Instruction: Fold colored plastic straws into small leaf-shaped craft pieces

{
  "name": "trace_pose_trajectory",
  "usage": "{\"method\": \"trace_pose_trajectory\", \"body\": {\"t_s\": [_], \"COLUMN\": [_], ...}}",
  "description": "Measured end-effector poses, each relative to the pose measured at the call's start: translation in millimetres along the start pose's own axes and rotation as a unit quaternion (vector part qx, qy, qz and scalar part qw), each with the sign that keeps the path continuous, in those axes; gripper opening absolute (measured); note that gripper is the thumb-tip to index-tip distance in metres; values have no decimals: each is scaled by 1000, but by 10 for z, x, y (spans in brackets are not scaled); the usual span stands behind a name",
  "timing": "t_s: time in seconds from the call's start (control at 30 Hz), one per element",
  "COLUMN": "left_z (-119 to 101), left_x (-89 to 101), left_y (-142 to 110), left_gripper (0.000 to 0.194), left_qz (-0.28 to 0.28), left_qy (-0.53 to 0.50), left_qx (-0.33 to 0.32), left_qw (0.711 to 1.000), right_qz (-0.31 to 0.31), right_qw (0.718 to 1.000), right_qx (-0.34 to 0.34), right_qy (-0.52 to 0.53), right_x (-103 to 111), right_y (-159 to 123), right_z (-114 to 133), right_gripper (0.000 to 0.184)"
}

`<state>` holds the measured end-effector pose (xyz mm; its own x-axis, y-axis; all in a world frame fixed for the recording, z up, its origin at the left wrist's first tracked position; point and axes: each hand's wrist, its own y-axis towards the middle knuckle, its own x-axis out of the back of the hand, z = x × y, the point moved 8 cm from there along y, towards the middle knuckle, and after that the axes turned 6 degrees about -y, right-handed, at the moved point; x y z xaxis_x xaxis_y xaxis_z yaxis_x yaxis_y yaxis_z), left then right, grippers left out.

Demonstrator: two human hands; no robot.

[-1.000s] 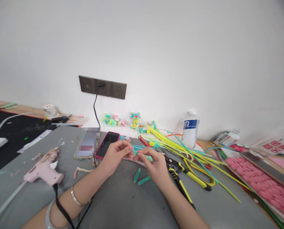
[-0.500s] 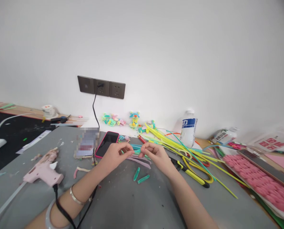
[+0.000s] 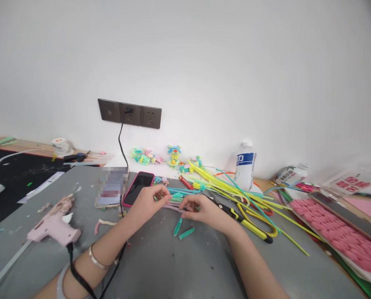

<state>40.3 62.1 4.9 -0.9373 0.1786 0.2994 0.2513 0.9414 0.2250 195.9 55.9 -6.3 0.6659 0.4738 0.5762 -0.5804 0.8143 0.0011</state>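
Observation:
My left hand [image 3: 152, 203] is closed in a pinch, with a short teal pipe cleaner piece [image 3: 176, 196] at its fingertips. To its right, my right hand [image 3: 202, 211] has curled fingers, with a gap between thumb and forefinger. Just below those fingertips lies one short teal piece [image 3: 177, 227] on the grey mat [image 3: 160, 265]; I cannot tell whether they touch it. Another teal piece [image 3: 186, 233] rests beside it. Behind the hands are blue pipe cleaners [image 3: 185, 191] and lilac ones [image 3: 172, 206], partly hidden.
Yellow pipe cleaners [image 3: 223, 182] and yellow-black pliers [image 3: 254, 229] lie to the right, before a white bottle [image 3: 244, 168]. A pink-edged phone [image 3: 138, 189] and a pink glue gun [image 3: 56, 224] with a black cord are on the left. Small colourful figures [image 3: 174, 156] stand by the wall.
My right hand has come down and toward me, from beside the left fingertips to just above the loose teal pieces. My left hand stays nearly in place, and the view has shifted slightly.

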Motion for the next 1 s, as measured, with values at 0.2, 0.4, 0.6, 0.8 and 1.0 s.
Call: {"method": "trace_pose_trajectory", "body": {"t_s": [0.2,0.4,0.6,0.8,1.0], "left_z": [32,2,-76,-30,20], "left_x": [1,13,-64,-123,-127], "left_y": [4,-3,-6,-7,-6], "left_gripper": [13,14,17,12,11], "left_qz": [-4,-7,31,54,50], "left_qy": [-92,-93,-65,-52,-78], "left_qx": [26,12,-4,-7,25], "left_qw": [995,996,997,997,995], "right_qz": [33,41,-129,-134,-103], "right_qw": [993,996,985,979,983], "right_qx": [53,58,58,8,-4], "right_qy": [-97,-57,99,153,153], "right_x": [-193,-97,317,191,84], "right_y": [23,-20,-8,73,80], "right_z": [15,140,181,14,29], "right_gripper": [8,5,22,29,29]}}
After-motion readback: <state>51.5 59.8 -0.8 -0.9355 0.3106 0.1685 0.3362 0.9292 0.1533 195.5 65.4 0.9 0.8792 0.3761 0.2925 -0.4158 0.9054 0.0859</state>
